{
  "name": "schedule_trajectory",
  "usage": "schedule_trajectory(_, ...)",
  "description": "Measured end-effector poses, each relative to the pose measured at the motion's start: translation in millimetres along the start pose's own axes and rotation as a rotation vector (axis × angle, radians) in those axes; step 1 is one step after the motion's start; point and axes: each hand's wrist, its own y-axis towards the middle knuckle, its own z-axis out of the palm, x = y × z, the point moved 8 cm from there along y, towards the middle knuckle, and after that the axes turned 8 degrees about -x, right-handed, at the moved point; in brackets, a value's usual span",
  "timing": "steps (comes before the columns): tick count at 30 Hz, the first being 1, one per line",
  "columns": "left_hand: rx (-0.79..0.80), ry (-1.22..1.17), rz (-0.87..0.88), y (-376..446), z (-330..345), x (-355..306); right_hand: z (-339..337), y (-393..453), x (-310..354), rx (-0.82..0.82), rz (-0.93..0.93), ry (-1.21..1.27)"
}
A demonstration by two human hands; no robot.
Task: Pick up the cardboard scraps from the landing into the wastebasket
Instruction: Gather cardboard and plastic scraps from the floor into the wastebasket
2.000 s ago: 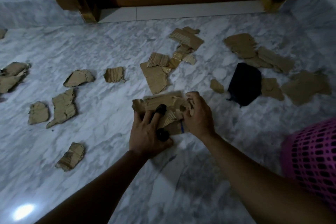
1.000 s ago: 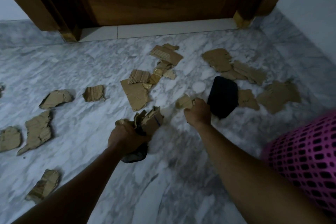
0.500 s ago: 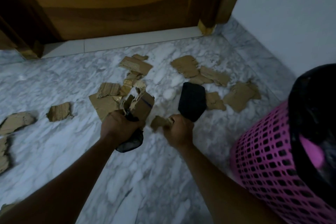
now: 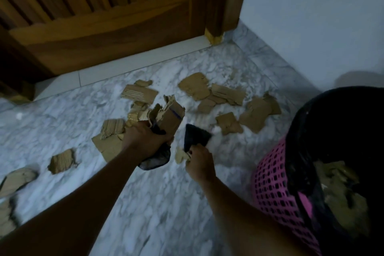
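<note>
My left hand [image 4: 145,141] is shut on a bundle of cardboard scraps [image 4: 170,113] and a dark cloth that hangs below it, held above the marble floor. To its right, my right hand [image 4: 199,162] is shut on one small cardboard scrap [image 4: 180,155]. The pink mesh wastebasket [image 4: 276,183] with a black liner stands at the right, with cardboard pieces inside. Several more scraps lie on the floor: a group near the door [image 4: 139,93], a group at the right [image 4: 224,94], and others at the left [image 4: 61,161].
A black object [image 4: 196,136] lies on the floor just beyond my right hand. A wooden door [image 4: 104,16] and its frame close off the far side. A white wall [image 4: 311,16] runs along the right. The floor is grey-white marble [image 4: 166,203].
Both hands gathered scraps, lifted off the floor and moved right. The view swung right, bringing the wastebasket's open top into sight. The right hand picked up a small scrap.
</note>
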Motion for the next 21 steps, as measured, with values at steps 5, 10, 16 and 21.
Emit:
schedule_trajectory(5,0.033,-0.004,0.053,4,-15,-11,-17,-26,7,-0.057,-0.023,0.014)
schedule_trajectory(10,0.000,-0.081,0.133,34,-48,-38,-67,-15,44,-0.150,-0.070,0.075)
schedule_trajectory(16,-0.016,-0.182,0.296,19,-82,-126,-158,-38,95,-0.161,-0.146,0.054)
schedule_trajectory(21,0.016,-0.364,0.566,-43,-110,-237,-284,-105,108,-0.312,-0.196,-0.097)
